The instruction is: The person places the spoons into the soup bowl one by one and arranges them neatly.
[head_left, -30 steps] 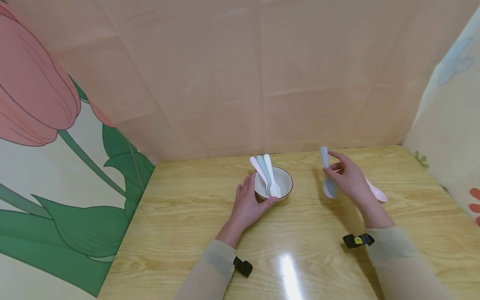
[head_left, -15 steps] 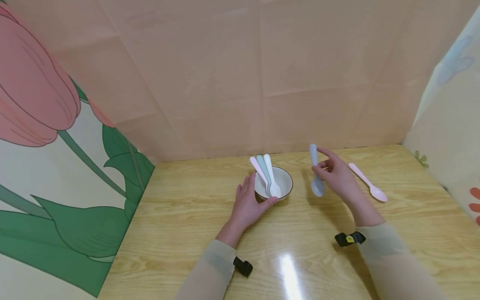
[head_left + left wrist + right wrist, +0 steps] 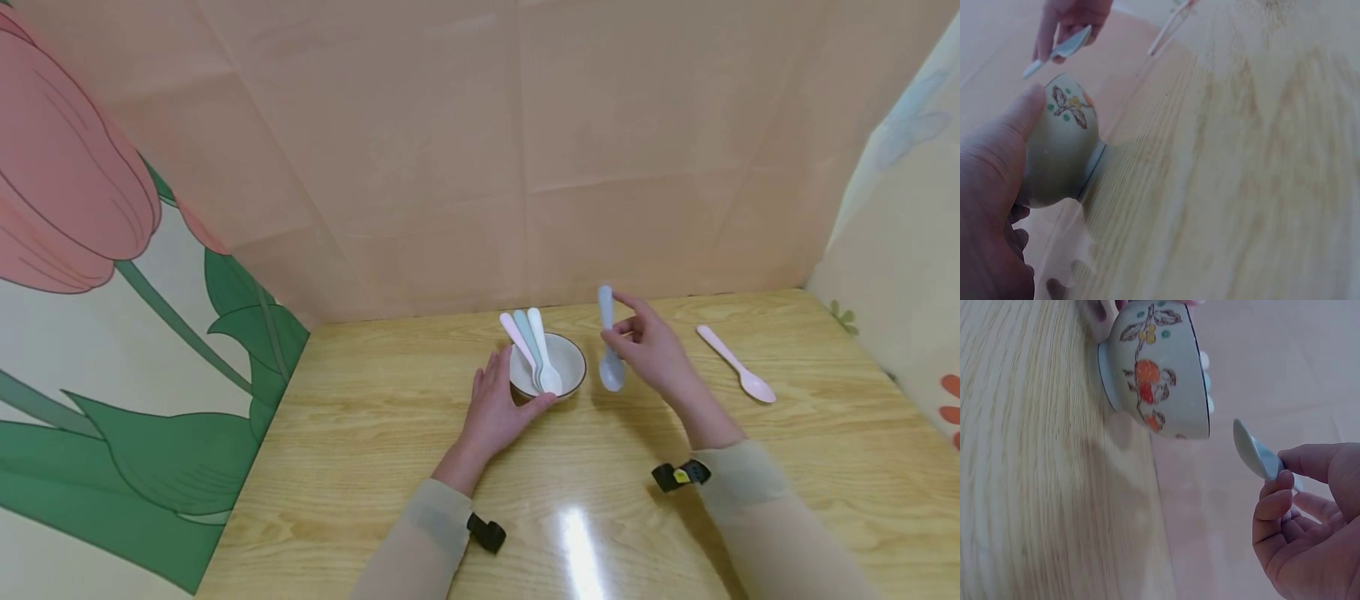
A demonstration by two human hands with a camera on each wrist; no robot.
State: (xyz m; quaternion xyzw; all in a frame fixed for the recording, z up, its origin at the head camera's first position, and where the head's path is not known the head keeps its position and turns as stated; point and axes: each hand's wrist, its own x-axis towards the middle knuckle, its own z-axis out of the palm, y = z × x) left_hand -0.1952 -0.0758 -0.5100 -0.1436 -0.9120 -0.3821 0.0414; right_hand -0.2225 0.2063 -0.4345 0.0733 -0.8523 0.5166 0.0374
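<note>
A small white bowl (image 3: pixel 570 358) with a painted fruit pattern (image 3: pixel 1154 375) stands on the wooden table (image 3: pixel 375 433). Three spoons, pink, pale green and white (image 3: pixel 542 350), lean in it. My left hand (image 3: pixel 497 408) cups the bowl's near left side, thumb on its wall (image 3: pixel 1025 112). My right hand (image 3: pixel 651 350) pinches a pale blue spoon (image 3: pixel 609 342) by the handle, bowl end down, just right of the bowl and above the table. In the right wrist view the blue spoon (image 3: pixel 1259 457) hangs close to the rim.
A pink spoon (image 3: pixel 737 365) lies on the table at the right. Pink paper walls close off the back; a tulip-printed panel (image 3: pixel 112 333) stands on the left and a pale panel (image 3: pixel 900 250) on the right.
My right hand has carried the blue spoon leftward, from beside the pink spoon to just next to the bowl. The left hand and bowl have stayed put.
</note>
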